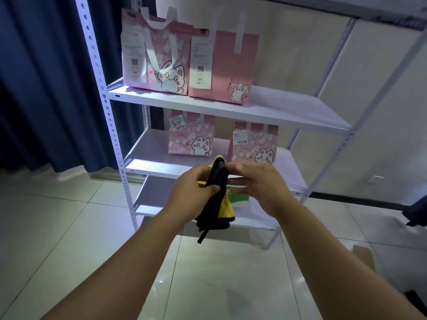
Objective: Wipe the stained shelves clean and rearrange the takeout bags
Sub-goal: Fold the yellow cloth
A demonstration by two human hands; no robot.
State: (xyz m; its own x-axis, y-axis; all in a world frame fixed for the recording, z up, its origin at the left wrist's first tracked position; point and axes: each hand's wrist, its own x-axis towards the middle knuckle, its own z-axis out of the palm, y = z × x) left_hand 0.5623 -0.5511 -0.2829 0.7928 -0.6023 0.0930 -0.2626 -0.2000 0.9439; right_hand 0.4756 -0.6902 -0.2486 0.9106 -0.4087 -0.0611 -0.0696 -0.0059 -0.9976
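The person is holding a soft cloth [216,205], black on one face and yellow on the other, folded and bunched, with a thin black strip dangling from its lower end. The left hand [193,189] is gripping it with curled fingers, thumb pinching the fold against them. The right hand [262,183] is reaching in from the other side, its fingers nearly straight and slightly spread, their tips touching the cloth's upper edge. The cloth is hanging between the two hands, in front of the rack and touching no shelf.

The rack [108,116] is standing behind, made of smooth white metal with perforated angle posts. On the upper shelf [288,109] two tall pink paper bags are sitting just beside each other: the patterned bag [161,65] with a cartoon cat and white flat handles, and the plain pink bag [228,72], each bearing a white printed receipt. On the middle shelf [150,155] two smaller cat bags, one [191,139] and another [255,144], are standing apart, both tagged. Their contents are hidden. A green item [241,197] is showing on the lowest shelf [254,218], mostly hidden by the right hand.

Glossy pale tiles are covering the floor [69,227], and a dark blue pleated curtain [46,88] is hanging at the left.
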